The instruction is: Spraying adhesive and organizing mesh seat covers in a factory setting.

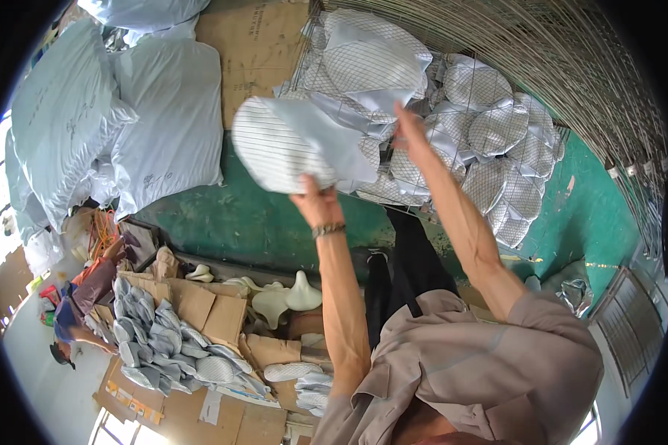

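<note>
Head view: the green floor (189,222) extends across the centre and right of the frame. A spread of white quilted pieces (490,133), with wire mesh across it, occupies the upper centre and upper right. Stacked wire racks (579,67) fill the upper right corner. Stuffed white sacks (167,111) stand at the upper left. A pile of grey-and-white pieces (163,341) lies on cardboard at the lower left. The striped white piece (271,148), with a smooth grey flap, is at the upper centre, raised near the spread. The left hand (319,204) grips its lower edge, fingers bent against it. The right hand (408,135), to the right of the flap, is blurred; whether its fingers are spread or hold anything cannot be determined. A dark bracelet (328,230) encircles the left wrist.
</note>
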The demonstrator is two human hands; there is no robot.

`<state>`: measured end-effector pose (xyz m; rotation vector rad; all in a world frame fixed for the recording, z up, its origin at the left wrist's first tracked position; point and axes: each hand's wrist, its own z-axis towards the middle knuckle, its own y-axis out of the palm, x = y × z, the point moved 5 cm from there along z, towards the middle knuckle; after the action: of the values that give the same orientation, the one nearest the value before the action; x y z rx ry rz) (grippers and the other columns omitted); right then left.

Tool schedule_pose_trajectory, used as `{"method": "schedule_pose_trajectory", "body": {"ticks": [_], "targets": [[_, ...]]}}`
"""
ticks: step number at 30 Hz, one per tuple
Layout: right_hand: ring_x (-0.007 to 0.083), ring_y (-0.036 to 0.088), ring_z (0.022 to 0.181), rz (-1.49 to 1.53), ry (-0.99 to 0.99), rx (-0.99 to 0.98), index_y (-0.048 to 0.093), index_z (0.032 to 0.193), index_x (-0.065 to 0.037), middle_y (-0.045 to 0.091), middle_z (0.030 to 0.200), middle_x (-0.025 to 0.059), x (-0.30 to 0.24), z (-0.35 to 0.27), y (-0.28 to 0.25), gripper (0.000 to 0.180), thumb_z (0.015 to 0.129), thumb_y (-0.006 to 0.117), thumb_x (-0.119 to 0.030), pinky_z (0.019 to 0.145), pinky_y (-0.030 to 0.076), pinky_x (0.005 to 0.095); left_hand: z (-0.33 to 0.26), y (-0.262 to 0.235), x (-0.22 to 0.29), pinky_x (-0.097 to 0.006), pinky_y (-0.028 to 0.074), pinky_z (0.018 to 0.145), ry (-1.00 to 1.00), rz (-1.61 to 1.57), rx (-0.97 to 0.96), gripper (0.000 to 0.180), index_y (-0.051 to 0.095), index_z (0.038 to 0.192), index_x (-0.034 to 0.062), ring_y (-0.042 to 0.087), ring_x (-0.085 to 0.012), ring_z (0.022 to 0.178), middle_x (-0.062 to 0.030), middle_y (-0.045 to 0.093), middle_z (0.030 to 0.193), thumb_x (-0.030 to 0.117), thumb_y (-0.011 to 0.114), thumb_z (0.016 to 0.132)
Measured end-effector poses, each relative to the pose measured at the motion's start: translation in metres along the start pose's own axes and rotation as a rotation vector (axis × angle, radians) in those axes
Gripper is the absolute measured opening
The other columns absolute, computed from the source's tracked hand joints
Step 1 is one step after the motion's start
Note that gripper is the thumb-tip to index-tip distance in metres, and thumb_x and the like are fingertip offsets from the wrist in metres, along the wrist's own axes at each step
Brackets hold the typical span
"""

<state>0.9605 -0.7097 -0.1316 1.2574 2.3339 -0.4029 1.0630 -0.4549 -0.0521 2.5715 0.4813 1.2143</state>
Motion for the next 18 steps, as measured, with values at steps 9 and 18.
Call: {"method": "schedule_pose_trajectory", "body": {"ticks": [9,18], "targets": [[0.0236,0.062,0.098,0.147,-0.024,-0.105,0.055,0.131,-0.001,0.065,0.114,0.0126,0.103,0.037,0.041,0.064,0.084,0.076,-0.038,0.074,0.052,0.0379,0.028,-0.026,-0.096,-0.064,0.054,0.089,-0.31,-0.1,0.052,0.056,0.034,0.143,0.0073,0.056,-0.0383,0.117,-0.0188,0.05,0.137,0.02,0.064,0.096],[0.0153,0.058,0.076,-0.177,0.187,-0.326,0.065,0.11,-0.004,0.063,0.089,0.0032,0.061,0.008,0.063,0.039,0.092,0.068,-0.038,0.064,0.053,0.0403,0.022,-0.078,-0.057,-0.051,0.057,0.09,-0.151,-0.242,-0.042,0.058,0.035,0.145,0.0097,0.059,-0.031,0.116,-0.0138,0.052,0.137,0.016,0.065,0.095]]}}
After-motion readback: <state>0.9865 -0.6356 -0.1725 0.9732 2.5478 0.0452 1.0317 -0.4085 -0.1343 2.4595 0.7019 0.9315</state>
